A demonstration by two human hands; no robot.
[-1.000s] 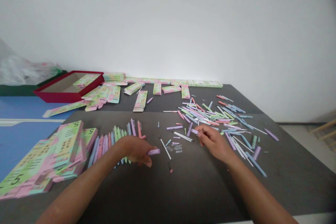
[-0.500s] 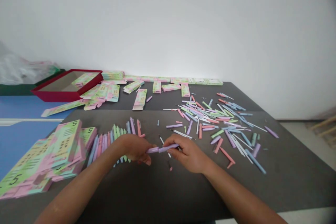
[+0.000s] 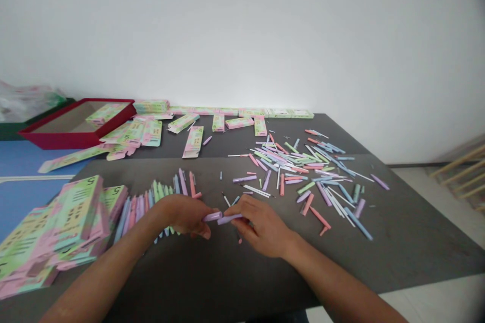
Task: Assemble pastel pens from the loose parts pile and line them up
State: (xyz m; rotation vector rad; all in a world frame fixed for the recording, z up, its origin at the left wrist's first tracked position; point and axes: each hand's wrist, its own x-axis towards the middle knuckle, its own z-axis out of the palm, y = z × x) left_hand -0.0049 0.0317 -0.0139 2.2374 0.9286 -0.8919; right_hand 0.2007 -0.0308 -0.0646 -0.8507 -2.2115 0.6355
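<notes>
My left hand (image 3: pixel 185 216) is closed around a purple pen barrel (image 3: pixel 212 216) whose end sticks out to the right. Pinched in my right hand (image 3: pixel 263 224) is a second purple pen part (image 3: pixel 228 219), its tip meeting or nearly touching that end; I cannot tell whether the two are joined. Beside and partly behind my left hand lies a row of assembled-looking pens (image 3: pixel 132 212) in blue, pink, purple and green. A white refill (image 3: pixel 226 199) lies just beyond my right fingers.
A scattered heap of pen parts and refills (image 3: pixel 299 164) covers the table's (image 3: pixel 212 277) right side. Printed cartons (image 3: pixel 78 212) are stacked at the left. More cartons (image 3: pixel 193 141) lie along the back, near a red tray (image 3: pixel 76 140).
My right hand has come left from the pen-part heap, bringing a purple part to the barrel in my left hand. Left hand keeps its hold. The view has turned slightly right.
</notes>
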